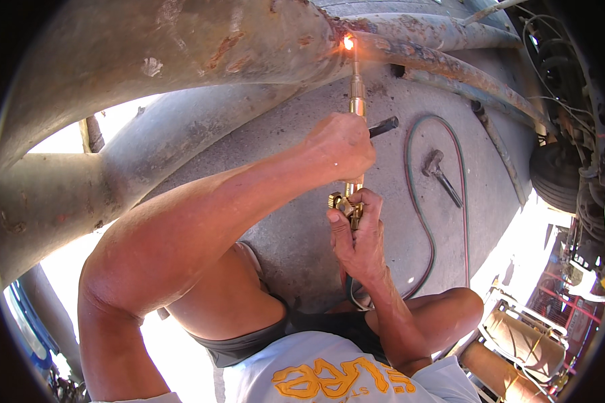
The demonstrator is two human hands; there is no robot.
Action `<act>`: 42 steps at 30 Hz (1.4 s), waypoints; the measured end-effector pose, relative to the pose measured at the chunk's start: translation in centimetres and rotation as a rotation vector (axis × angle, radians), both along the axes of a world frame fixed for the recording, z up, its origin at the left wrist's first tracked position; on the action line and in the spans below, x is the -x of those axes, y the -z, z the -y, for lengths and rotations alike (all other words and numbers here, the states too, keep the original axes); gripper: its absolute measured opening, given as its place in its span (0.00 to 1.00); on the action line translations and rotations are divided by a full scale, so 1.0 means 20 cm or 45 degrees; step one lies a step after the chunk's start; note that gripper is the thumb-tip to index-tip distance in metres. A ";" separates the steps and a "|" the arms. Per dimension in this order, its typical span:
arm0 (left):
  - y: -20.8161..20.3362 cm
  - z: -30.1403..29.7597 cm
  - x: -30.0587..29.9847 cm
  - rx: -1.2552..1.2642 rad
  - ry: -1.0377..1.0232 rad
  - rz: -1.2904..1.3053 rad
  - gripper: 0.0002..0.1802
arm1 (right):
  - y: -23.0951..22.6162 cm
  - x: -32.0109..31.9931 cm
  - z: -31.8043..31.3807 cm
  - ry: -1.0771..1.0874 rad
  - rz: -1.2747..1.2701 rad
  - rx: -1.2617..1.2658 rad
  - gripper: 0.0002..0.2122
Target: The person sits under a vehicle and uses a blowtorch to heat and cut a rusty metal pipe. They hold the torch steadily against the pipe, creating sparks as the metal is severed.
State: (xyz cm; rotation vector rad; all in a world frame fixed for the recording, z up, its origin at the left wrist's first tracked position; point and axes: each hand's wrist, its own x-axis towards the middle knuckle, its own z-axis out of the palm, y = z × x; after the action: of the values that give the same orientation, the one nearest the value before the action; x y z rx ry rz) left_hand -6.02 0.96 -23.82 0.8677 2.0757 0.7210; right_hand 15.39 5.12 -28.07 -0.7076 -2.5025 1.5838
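Note:
A brass gas torch [357,105] points away from me, its lit tip meeting the joint of the rusty pipes. The flame [348,43] glows orange-white there. My left hand [343,144] is closed in a fist around the torch body. A short black rod [384,127] juts out of the right side of that fist; its other end is hidden. Closer to me, my right hand [363,238] grips the torch's rear end, thumb and fingers at the brass valve knob [336,200].
A thick rusty pipe [181,47] crosses the upper left, with thinner pipes [444,60] running right from it. Red and green hoses [408,161] loop over the concrete floor around a hammer [444,178]. A tyre [554,174] stands at the right, above a brown cylinder [524,342].

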 end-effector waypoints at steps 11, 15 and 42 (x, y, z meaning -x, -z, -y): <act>0.04 0.02 0.01 -0.020 0.239 -0.152 0.19 | 0.01 0.00 0.00 -0.005 0.018 0.011 0.21; 0.02 0.01 0.00 0.004 0.090 0.003 0.19 | 0.02 0.01 -0.01 -0.022 -0.003 -0.031 0.21; 0.03 0.02 0.00 -0.037 0.129 -0.039 0.19 | 0.07 0.00 -0.02 -0.042 -0.024 -0.011 0.21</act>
State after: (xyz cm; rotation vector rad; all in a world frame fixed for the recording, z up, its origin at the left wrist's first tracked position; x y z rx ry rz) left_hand -6.02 0.63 -24.49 0.9983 2.0365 0.6887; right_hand 15.48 5.56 -29.39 -0.6509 -2.5189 1.5815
